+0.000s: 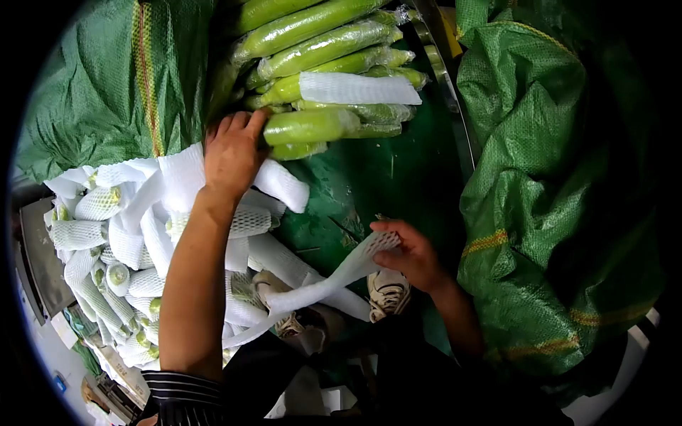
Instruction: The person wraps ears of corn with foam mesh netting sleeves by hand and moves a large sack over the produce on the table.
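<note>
"So, where's the foam sleeve [344, 273]?"
"In the right hand [412, 259], pinched between thumb and fingers, trailing past the shoes [389, 295]."
"And the left hand [232, 157]?"
"Fingers partly bent beside a wrapped gourd [312, 126]; I can't tell if it grips. More wrapped gourds [320, 32] lie beyond, sleeved gourds [126, 240] below, green sacks [526, 177] either side."

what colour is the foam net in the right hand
White; the foam net shows open mesh by the right hand, best seen in the head view.
</note>
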A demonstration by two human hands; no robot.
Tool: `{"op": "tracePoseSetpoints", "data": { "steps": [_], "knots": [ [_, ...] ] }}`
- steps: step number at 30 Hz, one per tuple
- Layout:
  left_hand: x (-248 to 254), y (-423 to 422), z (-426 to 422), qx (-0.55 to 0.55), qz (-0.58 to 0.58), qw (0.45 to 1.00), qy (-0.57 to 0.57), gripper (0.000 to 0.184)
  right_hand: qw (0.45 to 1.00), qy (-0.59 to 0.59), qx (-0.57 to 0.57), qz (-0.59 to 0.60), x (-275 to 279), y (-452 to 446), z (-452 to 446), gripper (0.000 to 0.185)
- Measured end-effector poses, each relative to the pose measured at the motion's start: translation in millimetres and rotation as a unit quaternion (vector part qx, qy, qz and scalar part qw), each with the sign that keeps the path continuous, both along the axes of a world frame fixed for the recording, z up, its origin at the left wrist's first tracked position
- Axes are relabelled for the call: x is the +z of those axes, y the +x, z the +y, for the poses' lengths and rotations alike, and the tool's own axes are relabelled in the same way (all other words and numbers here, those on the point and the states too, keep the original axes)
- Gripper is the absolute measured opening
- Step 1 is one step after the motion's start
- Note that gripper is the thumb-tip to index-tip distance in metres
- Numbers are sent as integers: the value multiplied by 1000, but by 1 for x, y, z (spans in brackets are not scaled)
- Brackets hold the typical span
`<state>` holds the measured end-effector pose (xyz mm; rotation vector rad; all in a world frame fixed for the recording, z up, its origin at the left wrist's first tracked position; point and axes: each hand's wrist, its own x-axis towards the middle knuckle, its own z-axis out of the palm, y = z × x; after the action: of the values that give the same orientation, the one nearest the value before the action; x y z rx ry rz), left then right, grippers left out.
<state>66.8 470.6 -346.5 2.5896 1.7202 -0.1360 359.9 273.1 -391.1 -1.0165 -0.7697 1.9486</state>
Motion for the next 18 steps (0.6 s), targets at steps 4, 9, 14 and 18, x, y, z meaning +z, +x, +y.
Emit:
{"op": "tracePoseSetpoints", "data": {
  "steps": [4,9,14,18],
  "knots": [
    [42,4,-25,-59,2,987,-148,53,997,-20,-17,71,-9,-5,-10,45],
    [49,32,-96,-154,-168,965,-128,36,974,-48,-14,222,4,-7,-14,50],
    [80,106,-139,40,-348,868,-352,24,933,-38,-29,356,57,0,0,61],
    [41,118,-166,-18,-414,865,-284,31,944,-96,-43,312,30,17,7,62]
  ]
}}
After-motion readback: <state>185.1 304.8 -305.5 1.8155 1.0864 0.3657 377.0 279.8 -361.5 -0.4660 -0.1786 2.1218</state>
